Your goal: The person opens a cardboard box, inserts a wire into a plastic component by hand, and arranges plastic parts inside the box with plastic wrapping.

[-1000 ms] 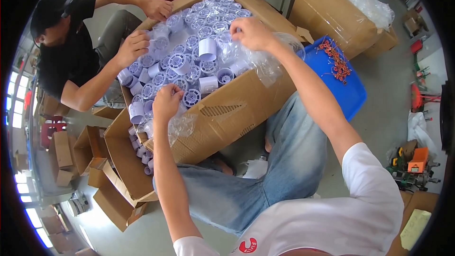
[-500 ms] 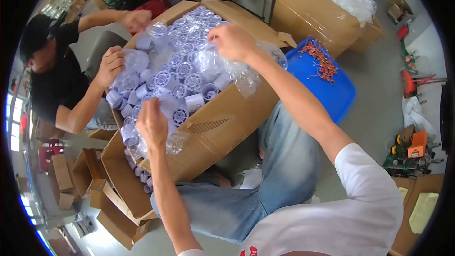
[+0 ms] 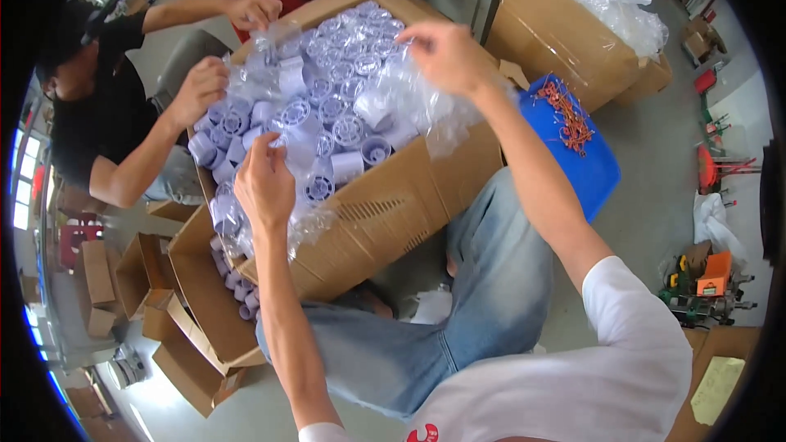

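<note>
A large cardboard box in front of me is heaped with pale lilac plastic cup-shaped parts, many with slotted round ends. Over its near left part, my left hand is closed in a pinch on thin clear film, and more loose film lies below the wrist. At the right side of the heap, my right hand pinches a crumpled clear plastic bag between thumb and fingers. The bag drapes over the box's near right edge; the fingertips partly blend into the film.
A co-worker's hands handle clear film at the box's left side. To the right stands a blue tub with orange-red wired pieces. Behind it is a carton of clear film. Opened cartons stand at lower left.
My right hand has moved slightly right, and its fingers are straighter. My left hand has shifted a little. The co-worker's right-side hand has moved up and right. The whole view has shifted slightly.
</note>
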`<state>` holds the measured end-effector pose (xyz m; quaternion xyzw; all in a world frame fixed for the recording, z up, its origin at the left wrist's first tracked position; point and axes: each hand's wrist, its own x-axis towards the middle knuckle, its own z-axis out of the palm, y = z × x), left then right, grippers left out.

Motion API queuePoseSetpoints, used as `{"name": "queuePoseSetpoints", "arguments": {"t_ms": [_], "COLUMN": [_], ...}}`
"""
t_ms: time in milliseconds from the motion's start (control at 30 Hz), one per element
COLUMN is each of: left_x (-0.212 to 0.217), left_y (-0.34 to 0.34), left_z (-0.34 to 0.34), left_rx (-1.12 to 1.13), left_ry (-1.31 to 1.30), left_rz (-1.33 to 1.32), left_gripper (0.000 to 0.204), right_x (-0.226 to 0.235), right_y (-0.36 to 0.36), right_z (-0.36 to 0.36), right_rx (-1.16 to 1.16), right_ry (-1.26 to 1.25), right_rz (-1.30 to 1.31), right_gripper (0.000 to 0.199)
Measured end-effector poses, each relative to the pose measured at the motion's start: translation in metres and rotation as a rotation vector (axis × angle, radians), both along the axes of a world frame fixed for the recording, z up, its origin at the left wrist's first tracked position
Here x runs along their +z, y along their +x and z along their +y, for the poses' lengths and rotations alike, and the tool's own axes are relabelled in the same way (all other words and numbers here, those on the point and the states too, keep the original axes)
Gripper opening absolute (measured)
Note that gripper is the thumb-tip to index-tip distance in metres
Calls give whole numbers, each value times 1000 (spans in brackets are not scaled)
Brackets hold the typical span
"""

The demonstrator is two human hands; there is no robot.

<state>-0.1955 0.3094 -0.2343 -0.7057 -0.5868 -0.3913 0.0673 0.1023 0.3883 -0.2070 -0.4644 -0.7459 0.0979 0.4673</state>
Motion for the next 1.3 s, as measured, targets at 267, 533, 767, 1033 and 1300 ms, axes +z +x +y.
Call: {"name": "queuePoseSetpoints", "arguments": {"t_ms": [267, 533, 767, 1033, 1300], "left_x": [6, 3, 11, 2, 0], "left_y": [9, 12, 13, 10, 7], "left_z": [-9, -3, -18, -15, -13], "left_rx": [-39, -38, -27, 2, 32], "left_ry": [78, 148, 120, 97, 84], "left_rz": [22, -83, -214, -136, -149], "left_gripper": [21, 23, 20, 19, 20], "right_x": [12, -33, -77, -83, -31], "right_y": [33, 23, -12, -5, -5], "right_z": [9, 80, 72, 82, 46], "right_rx": [-62, -38, 146, 114, -79], "right_ry": [26, -145, -485, -348, -94], "right_rz": [99, -432, -492, -427, -234], "right_gripper": [18, 19, 25, 8, 20]}}
